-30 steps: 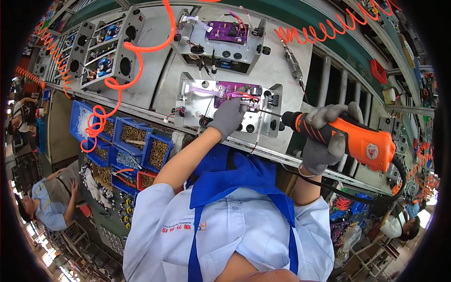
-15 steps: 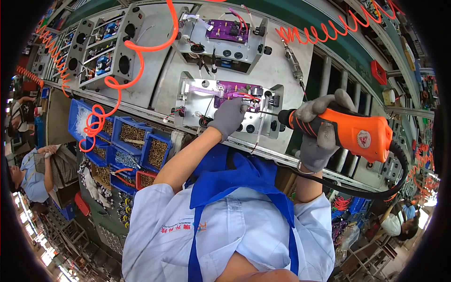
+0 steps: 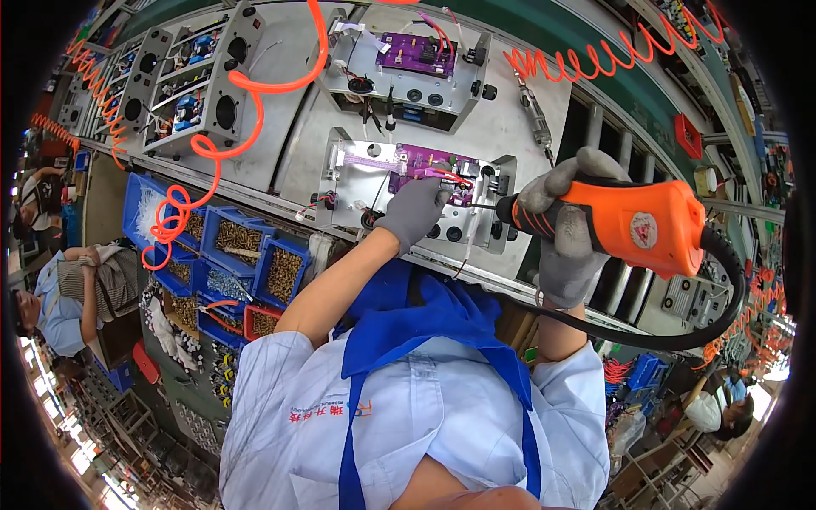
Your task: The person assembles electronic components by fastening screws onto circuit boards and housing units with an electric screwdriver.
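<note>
In my right hand (image 3: 568,270), gloved in grey, is an orange electric screwdriver (image 3: 680,228), held level with its thin bit pointing left. The bit reaches over a silver metal chassis (image 3: 353,194) on the workbench, its end close to the fingers of my left hand (image 3: 413,214). That hand, also gloved, rests over the lower edge of a purple circuit board (image 3: 412,159) on the chassis. Its fingers are curled together, and whatever they pinch is hidden. Red wires (image 3: 454,177) run beside the fingertips.
Behind stands a similar chassis with a purple board (image 3: 414,56). Finished-looking metal units (image 3: 223,119) line the left. Blue bins of brass-coloured fasteners (image 3: 283,274) sit near my left arm. Orange coiled hoses (image 3: 219,153) hang overhead; a slim tool (image 3: 535,119) lies right. The screwdriver's black cable (image 3: 671,342) loops below it.
The screwdriver in my right hand has shifted slightly left, its bit end closer to my left fingertips. My left hand stays nearly where it was on the board.
</note>
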Demonstrator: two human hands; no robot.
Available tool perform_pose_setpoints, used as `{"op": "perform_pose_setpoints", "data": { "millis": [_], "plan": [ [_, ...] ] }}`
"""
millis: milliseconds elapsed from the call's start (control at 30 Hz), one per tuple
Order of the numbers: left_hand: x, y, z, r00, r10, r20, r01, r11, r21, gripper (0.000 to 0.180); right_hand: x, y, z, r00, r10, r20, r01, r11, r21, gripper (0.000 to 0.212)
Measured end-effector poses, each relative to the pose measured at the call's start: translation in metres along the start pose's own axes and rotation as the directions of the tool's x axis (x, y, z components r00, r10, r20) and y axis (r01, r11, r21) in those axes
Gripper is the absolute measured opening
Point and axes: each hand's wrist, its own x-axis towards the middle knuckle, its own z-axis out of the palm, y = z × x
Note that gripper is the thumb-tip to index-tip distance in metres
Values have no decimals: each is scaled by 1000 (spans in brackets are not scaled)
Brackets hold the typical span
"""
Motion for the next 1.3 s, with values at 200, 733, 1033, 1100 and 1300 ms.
{"op": "perform_pose_setpoints", "data": {
  "millis": [200, 733, 1033, 1100, 1300],
  "plan": [
    [-2, 4, -1, 998, 30, -59, -31, 1000, -7, 20, 6, 10, 4, 993, 18, 120, -17, 1000, -5, 43],
    [-37, 8, -32, 957, -214, 195, 287, 611, -738, 31, 17, -11, 5, 985, 18, 174, -35, 995, 95, 38],
    [-79, -13, -62, 955, -111, 276, 276, -21, -961, 36, 3, -33, 5, 934, -349, -78, 342, 806, 483, 53],
    [-79, -24, -60, 949, -49, 310, 305, -89, -948, 36, -1, -31, 7, 930, -356, -88, 351, 793, 499, 53],
    [-74, -13, -53, 955, -86, 283, 263, -190, -946, 31, 1, -25, 8, 928, -368, -60, 350, 801, 487, 52]
  ]
}}
